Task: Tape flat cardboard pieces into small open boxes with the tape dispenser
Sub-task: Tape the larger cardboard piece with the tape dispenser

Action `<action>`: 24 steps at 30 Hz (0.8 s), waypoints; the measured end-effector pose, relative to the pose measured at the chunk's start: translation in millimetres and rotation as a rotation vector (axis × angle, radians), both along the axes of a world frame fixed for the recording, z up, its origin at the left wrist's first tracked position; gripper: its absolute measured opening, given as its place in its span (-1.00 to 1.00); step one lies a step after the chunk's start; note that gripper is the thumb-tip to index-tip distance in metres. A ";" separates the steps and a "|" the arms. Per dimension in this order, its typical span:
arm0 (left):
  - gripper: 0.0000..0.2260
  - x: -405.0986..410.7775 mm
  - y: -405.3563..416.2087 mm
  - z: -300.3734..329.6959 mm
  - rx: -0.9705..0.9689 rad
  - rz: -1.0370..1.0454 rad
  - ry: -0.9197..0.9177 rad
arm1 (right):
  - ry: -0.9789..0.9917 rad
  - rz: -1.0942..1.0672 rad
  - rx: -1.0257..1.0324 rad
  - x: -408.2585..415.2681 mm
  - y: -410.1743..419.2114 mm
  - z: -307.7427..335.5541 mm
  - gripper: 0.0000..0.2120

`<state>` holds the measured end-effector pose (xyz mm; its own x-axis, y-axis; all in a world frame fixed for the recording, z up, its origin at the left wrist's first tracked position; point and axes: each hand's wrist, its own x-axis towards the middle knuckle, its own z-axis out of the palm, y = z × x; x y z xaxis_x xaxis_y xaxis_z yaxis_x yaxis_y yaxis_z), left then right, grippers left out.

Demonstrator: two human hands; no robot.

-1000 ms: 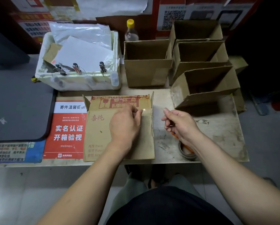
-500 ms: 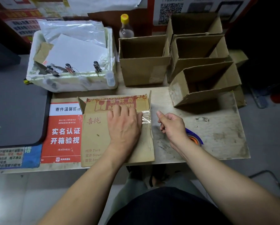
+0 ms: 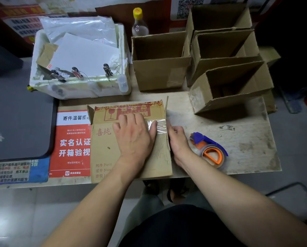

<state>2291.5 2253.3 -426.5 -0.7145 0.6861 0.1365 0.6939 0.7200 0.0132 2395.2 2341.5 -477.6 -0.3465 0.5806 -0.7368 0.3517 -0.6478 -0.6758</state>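
Flattened box [image 3: 127,157] is plain matt brown cardboard with a glossy clear tape strip [image 3: 158,126] on it, the dispenser [image 3: 209,150] looks like smooth orange and blue plastic, the counter [image 3: 238,139] is scuffed pale wood, and the white bin [image 3: 78,86] seems like rough foam wrapped in shiny tape.

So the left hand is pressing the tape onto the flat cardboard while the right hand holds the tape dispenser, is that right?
Not quite: the head view shows the orange-and-blue tape dispenser lying on the table, unheld. The right hand rests at the brown flat cardboard edge; the left hand does press the tape.
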 end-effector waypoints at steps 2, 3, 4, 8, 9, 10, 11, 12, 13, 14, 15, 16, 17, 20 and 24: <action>-0.59 -0.1 0.1 0.4 -0.001 0.002 -0.016 | -0.117 0.087 -0.020 0.9 1.5 -0.9 -0.60; -0.59 -0.1 -0.3 0.5 0.006 0.003 -0.022 | -0.172 0.139 -0.003 2.7 1.9 -1.8 -0.65; -0.58 0.1 -1.0 0.8 0.018 0.005 -0.025 | -0.215 0.187 0.047 5.1 3.1 -0.9 -0.69; -0.49 1.6 2.9 1.6 0.037 0.024 -0.038 | -0.140 0.354 0.475 15.5 10.5 29.3 -0.65; -0.46 2.6 6.1 1.7 0.041 0.020 -0.048 | -0.111 0.439 0.586 17.7 11.4 37.9 -0.64; -0.43 3.4 9.6 1.0 0.046 0.010 -0.060 | -0.112 0.546 0.684 19.8 11.4 42.2 -0.65; -0.41 3.9 12.7 -0.3 0.051 -0.001 -0.072 | -0.130 0.638 0.754 21.9 10.9 43.2 -0.66; -0.40 3.3 14.6 -2.1 0.052 -0.009 -0.079 | -0.148 0.699 0.787 24.3 10.7 42.4 -0.67; -0.41 1.2 14.8 -4.1 0.048 -0.013 -0.082 | -0.151 0.726 0.789 27.0 10.6 40.0 -0.67; -0.42 -2.8 13.3 -5.9 0.042 -0.008 -0.082 | -0.147 0.733 0.775 29.2 10.6 38.4 -0.66; -0.46 -8.3 11.0 -7.4 0.032 0.008 -0.081 | -0.143 0.737 0.759 30.6 11.1 37.4 -0.65; -0.50 -14.0 8.5 -8.2 0.021 0.035 -0.079 | -0.147 0.748 0.752 30.7 11.5 38.2 -0.65; -0.53 -18.0 6.8 -7.2 0.011 0.065 -0.079 | -0.155 0.759 0.749 29.6 11.7 39.9 -0.66; -0.50 -11.3 11.6 -2.3 -0.003 0.061 -0.107 | -0.174 0.740 0.714 24.0 11.1 44.0 -0.67; -0.41 -3.2 8.8 -5.1 -0.012 -0.010 -0.138 | -0.162 0.671 0.590 23.2 10.2 48.2 -0.67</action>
<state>2288.3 2262.0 -431.6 -0.7190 0.6944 0.0294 0.6933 0.7136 0.1004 2418.4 2351.7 -429.4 -0.6660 0.5929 -0.4527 0.6499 0.1633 -0.7423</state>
